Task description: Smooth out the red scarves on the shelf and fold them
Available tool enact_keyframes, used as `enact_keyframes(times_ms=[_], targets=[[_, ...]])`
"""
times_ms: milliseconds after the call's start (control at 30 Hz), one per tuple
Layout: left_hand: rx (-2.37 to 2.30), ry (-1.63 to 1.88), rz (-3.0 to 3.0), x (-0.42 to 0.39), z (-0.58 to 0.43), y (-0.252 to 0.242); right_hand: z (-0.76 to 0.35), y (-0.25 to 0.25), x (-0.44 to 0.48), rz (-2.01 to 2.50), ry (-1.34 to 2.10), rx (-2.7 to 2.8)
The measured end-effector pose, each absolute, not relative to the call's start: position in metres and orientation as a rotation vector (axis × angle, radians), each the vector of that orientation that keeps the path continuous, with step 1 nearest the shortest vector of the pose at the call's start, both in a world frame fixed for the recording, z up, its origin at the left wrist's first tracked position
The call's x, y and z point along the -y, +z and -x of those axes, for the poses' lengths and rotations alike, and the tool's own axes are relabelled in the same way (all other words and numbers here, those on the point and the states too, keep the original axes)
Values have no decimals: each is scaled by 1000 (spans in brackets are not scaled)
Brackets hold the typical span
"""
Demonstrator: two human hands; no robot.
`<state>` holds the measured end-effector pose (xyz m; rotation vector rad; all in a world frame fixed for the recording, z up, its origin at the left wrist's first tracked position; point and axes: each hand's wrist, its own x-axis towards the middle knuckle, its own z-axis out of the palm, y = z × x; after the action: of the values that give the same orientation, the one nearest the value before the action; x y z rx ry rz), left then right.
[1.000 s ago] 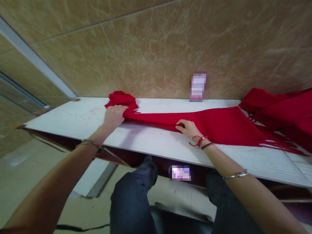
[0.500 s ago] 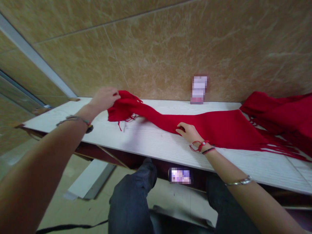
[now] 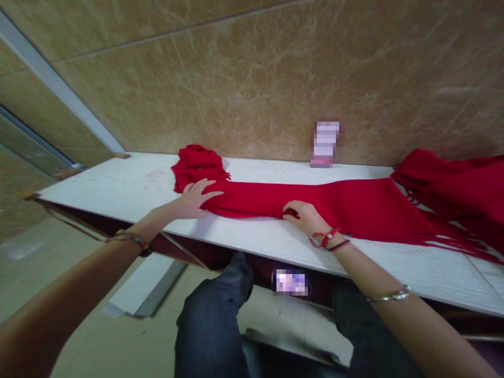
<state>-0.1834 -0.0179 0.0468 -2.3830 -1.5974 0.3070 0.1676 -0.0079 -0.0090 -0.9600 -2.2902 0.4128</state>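
Note:
A long red scarf (image 3: 260, 198) lies stretched along a narrow white tabletop (image 3: 236, 234), with fringe at its right end. Its left end is bunched into a loose heap near the wall. My left hand (image 3: 197, 200) rests with spread fingers on the scarf, just in front of that heap. Closer to the middle, my right hand (image 3: 306, 216) has its fingers curled at the near edge of the scarf, thumb and forefinger around the cloth; the other fingertips are hidden.
More red fringed cloth (image 3: 457, 184) is piled at the right end. A blurred-out upright card (image 3: 325, 144) leans against the tiled wall (image 3: 255, 84). Below the table edge is a phone with a lit screen (image 3: 291, 282), near my knees. A white box (image 3: 145, 286) lies on the floor.
My left hand has let go of the scarf's left end and come down and right onto the cloth. That lifted stretch now lies flatter. My right hand has stayed in place.

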Motion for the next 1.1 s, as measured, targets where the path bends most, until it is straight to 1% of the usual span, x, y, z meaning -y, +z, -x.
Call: enact_keyframes(times_ms=[167, 300, 400, 567, 767, 833, 1000, 1100], targets=[[1278, 222, 2627, 39, 120, 42, -170, -10, 12, 810, 242, 2451], [1032, 246, 2626, 44, 85, 39, -171, -9, 18, 783, 106, 2550], [957, 230, 2588, 44, 73, 36, -171, -6, 21, 814, 48, 2573], [1086, 237, 2535, 42, 73, 33, -171, -4, 21, 878, 3, 2513], [1301, 239, 2518, 41, 75, 35, -171, -2, 23, 921, 63, 2514], [1334, 181, 2540, 43, 71, 36, -170, -1, 24, 967, 95, 2525], [1367, -101, 2665, 45, 63, 31, -167, 0, 21, 1160, 182, 2465], [1404, -153, 2621, 41, 62, 25, -166, -3, 19, 1228, 147, 2462]])
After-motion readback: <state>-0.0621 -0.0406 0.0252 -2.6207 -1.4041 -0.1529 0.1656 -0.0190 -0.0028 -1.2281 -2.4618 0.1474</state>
